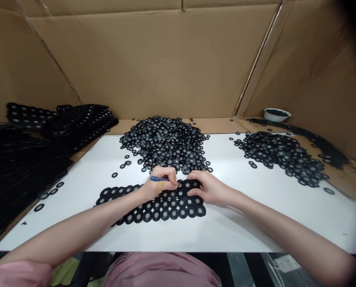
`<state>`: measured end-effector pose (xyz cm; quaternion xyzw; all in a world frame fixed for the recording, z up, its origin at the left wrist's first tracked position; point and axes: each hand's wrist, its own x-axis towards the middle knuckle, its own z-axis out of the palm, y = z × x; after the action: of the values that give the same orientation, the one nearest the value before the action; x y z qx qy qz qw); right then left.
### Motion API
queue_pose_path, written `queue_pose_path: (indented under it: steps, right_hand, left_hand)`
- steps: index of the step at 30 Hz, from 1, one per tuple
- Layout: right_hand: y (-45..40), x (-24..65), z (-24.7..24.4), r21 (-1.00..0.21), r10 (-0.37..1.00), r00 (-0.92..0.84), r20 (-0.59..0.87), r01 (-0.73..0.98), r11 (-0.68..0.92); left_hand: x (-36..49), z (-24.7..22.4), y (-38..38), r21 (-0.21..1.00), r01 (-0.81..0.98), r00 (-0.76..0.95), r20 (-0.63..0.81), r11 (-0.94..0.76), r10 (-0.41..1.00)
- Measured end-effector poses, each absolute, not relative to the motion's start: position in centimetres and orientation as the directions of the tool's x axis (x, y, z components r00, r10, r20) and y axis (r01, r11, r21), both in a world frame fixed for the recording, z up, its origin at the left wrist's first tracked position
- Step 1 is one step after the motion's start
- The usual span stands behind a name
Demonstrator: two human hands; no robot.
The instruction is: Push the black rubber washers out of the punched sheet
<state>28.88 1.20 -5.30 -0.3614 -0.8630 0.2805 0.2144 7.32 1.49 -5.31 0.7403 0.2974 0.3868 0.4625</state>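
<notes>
A panel of joined black rings with pale grey centres point(165, 214) lies flat on the white board in front of me, set out in several rows. My left hand point(160, 183) is closed around a slim blue tool with pale markings point(159, 179). Its tip points at the panel's upper rows and is too small to make out clearly. At the panel's upper right end, my right hand point(208, 186) grips the edge between thumb and fingers. My left forearm hides part of the panel's left side.
Behind my hands rises a big heap of loose black rings point(166, 139), with a smaller heap point(281, 153) to the right. A white bowl point(276, 115) stands far right beside dark strands point(324, 145). Black ringed panels point(79, 121) pile up left. Cardboard walls point(154, 59) enclose the board.
</notes>
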Motion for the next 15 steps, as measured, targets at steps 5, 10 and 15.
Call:
queue_pose_path:
  steps: [5, 10, 15]
  right_hand:
    - [1.2, 28.8, -5.1, -0.621, 0.729, -0.664, 0.164, 0.504, 0.6]
    - [1.1, 28.7, -4.9, -0.622, 0.722, -0.674, 0.159, 0.5, 0.603]
    - [1.1, 28.7, -4.9, -0.623, 0.716, -0.678, 0.164, 0.492, 0.609]
  left_hand:
    - [7.6, -4.6, 0.1, 0.768, 0.191, 0.634, 0.378, -0.611, 0.674]
    - [7.8, -4.5, -0.6, 0.728, 0.219, 0.659, 0.38, -0.65, 0.648]
    - [7.8, -4.7, -0.3, 0.755, 0.225, 0.673, 0.337, -0.616, 0.659]
